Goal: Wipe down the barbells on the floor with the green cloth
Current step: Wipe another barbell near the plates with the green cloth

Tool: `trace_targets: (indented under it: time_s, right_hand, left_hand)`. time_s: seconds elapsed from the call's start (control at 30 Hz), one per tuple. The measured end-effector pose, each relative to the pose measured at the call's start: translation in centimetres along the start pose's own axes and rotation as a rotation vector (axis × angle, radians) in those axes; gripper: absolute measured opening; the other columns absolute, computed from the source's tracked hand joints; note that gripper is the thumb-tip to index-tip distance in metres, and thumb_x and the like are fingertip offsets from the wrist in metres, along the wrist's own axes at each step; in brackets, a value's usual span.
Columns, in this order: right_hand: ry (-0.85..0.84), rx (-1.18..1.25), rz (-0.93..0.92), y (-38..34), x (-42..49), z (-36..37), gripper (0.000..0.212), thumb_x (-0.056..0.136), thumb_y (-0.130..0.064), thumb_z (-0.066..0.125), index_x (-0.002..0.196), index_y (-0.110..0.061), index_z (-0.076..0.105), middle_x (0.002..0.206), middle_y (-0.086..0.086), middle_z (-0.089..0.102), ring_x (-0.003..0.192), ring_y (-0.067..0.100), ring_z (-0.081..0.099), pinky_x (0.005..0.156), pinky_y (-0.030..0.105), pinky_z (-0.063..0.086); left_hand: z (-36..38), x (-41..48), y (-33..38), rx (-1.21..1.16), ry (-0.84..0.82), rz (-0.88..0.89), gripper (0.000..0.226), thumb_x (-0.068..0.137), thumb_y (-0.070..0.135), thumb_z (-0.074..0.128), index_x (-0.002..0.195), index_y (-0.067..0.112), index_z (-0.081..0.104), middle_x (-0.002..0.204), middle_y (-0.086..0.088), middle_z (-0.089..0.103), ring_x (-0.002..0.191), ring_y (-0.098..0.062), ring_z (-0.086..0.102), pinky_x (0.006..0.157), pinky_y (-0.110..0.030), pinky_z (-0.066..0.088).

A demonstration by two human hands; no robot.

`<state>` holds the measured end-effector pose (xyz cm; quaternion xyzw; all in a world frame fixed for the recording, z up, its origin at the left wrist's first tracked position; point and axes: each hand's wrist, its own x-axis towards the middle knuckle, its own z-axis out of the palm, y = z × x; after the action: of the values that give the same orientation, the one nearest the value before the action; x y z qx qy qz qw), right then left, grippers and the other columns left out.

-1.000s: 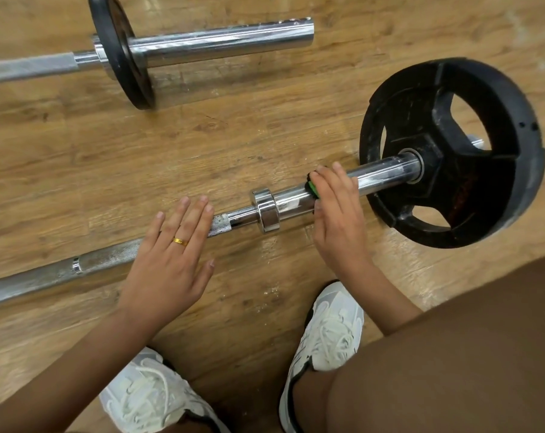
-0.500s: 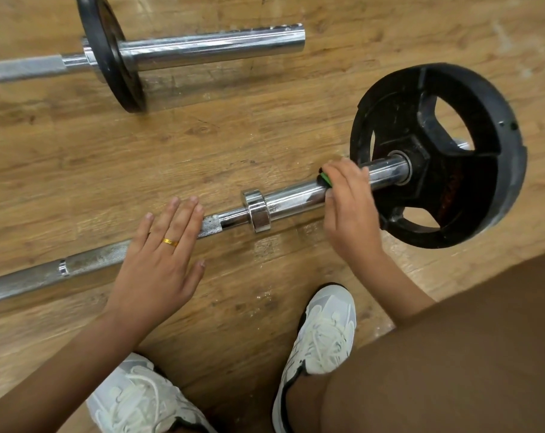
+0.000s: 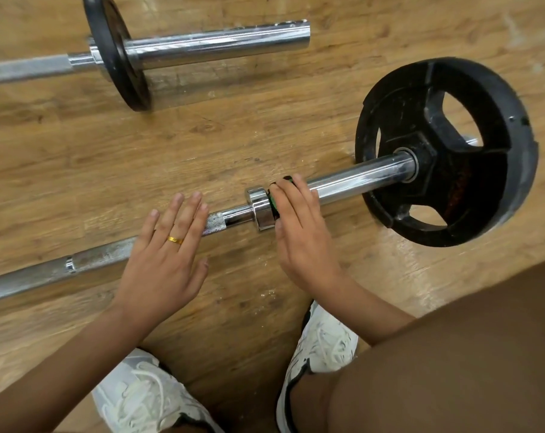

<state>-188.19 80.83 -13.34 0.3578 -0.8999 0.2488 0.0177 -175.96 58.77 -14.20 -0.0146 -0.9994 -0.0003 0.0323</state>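
- Head view: green cloth (image 3: 273,203) sits on the near barbell (image 3: 358,179) sleeve, slid back from the plate (image 3: 452,151) to the collar (image 3: 258,207).
- Right hand (image 3: 299,226) is curled round it; left hand (image 3: 165,254) rests flat on the shaft (image 3: 93,260), holding nothing.
- Sleeve's probably done, far barbell (image 3: 218,45) likely next.

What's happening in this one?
A crouching person is wiping the near barbell on a wooden floor. The right hand grips the green cloth around the chrome sleeve, right up against the collar. The left hand lies flat, fingers straight, over the knurled shaft, apparently steadying it. A black plate sits further out on the sleeve. The second barbell lies beyond, untouched.
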Motion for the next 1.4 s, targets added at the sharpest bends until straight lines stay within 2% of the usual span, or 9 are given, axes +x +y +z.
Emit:
trace_targets:
  time_s: [0.13,0.27,0.47,0.63,0.8,0.97,1.07,1.27,1.4]
  right_hand:
    - [0.035,-0.057,0.001,2.2,1.5,-1.3,0.048,0.096,-0.007,0.043,0.144,-0.005,0.046,0.148,0.012,0.047,0.148,0.026,0.029,0.126,0.039,0.006]
    - [0.116,0.016,0.122,0.1,2.2,0.1,0.044,0.103,-0.017,0.035,0.143,-0.005,0.048,0.147,0.010,0.047,0.149,0.026,0.027,0.125,0.046,0.012]
    - [0.042,-0.044,0.038,1.2,3.8,-0.6,0.043,0.104,-0.022,0.033,0.141,-0.007,0.050,0.144,0.010,0.051,0.145,0.025,0.034,0.126,0.040,0.006]
    - [0.089,-0.004,0.140,0.9,5.1,-0.9,0.042,0.102,-0.020,0.034,0.135,-0.004,0.055,0.140,0.010,0.054,0.143,0.027,0.036,0.125,0.041,0.006]
    - [0.022,0.056,0.026,0.0,4.5,-0.3,0.045,0.103,-0.020,0.035,0.143,-0.006,0.049,0.148,0.008,0.047,0.149,0.025,0.027,0.126,0.043,0.008]
    - [0.044,-0.002,0.010,1.8,6.4,-0.9,0.038,0.099,-0.014,0.040,0.133,-0.007,0.056,0.133,0.007,0.056,0.133,0.024,0.045,0.125,0.042,0.009]
    - [0.085,0.003,0.046,1.1,6.7,-0.4,0.035,0.099,-0.014,0.040,0.129,-0.007,0.058,0.131,0.006,0.057,0.130,0.024,0.047,0.125,0.044,0.010]
    - [-0.001,-0.041,-0.144,2.4,7.6,-0.7,0.036,0.102,-0.014,0.041,0.133,-0.006,0.055,0.132,0.009,0.058,0.130,0.026,0.048,0.125,0.039,0.007]
    - [0.070,-0.055,-0.047,2.6,8.4,-0.5,0.033,0.102,-0.013,0.040,0.130,-0.007,0.057,0.128,0.008,0.060,0.125,0.025,0.051,0.126,0.039,0.006]
  left_hand:
    - [0.1,0.2,-0.5,0.012,0.011,0.015,0.086,0.090,0.039,0.048,0.161,0.006,0.014,0.170,-0.011,0.007,0.156,-0.030,0.006,0.123,-0.051,0.010]
    - [0.1,0.9,-0.8,0.029,-0.006,0.003,0.087,0.089,0.042,0.047,0.161,0.006,0.013,0.169,-0.012,0.006,0.157,-0.030,0.004,0.123,-0.051,0.009]
    - [-0.5,1.7,-1.6,0.021,-0.040,0.016,0.089,0.088,0.043,0.046,0.161,0.005,0.012,0.170,-0.012,0.005,0.157,-0.030,0.003,0.124,-0.052,0.012]
    - [-0.6,1.7,-3.0,-0.010,-0.001,0.057,0.084,0.092,0.039,0.046,0.161,0.006,0.012,0.170,-0.009,0.005,0.157,-0.027,0.003,0.125,-0.046,0.000]
    - [0.4,-0.4,-2.2,0.033,-0.011,0.030,0.082,0.096,0.044,0.044,0.161,0.007,0.012,0.170,-0.008,0.007,0.157,-0.026,0.008,0.125,-0.050,0.000]
    - [0.8,-0.1,-2.8,0.070,-0.026,0.049,0.085,0.095,0.050,0.040,0.162,0.007,0.009,0.170,-0.009,0.004,0.157,-0.026,0.006,0.125,-0.049,0.002]
    - [0.7,0.1,-2.8,0.051,-0.028,0.034,0.085,0.095,0.051,0.040,0.162,0.007,0.010,0.170,-0.008,0.005,0.157,-0.026,0.006,0.125,-0.051,0.007]
    - [0.2,0.8,-3.4,0.031,-0.042,0.023,0.087,0.094,0.049,0.045,0.162,0.008,0.010,0.170,-0.007,0.004,0.157,-0.024,0.006,0.124,-0.050,0.011]
    - [0.1,1.2,-4.0,0.038,-0.062,0.020,0.088,0.093,0.048,0.046,0.162,0.009,0.008,0.170,-0.007,0.001,0.157,-0.024,0.005,0.125,-0.050,0.012]
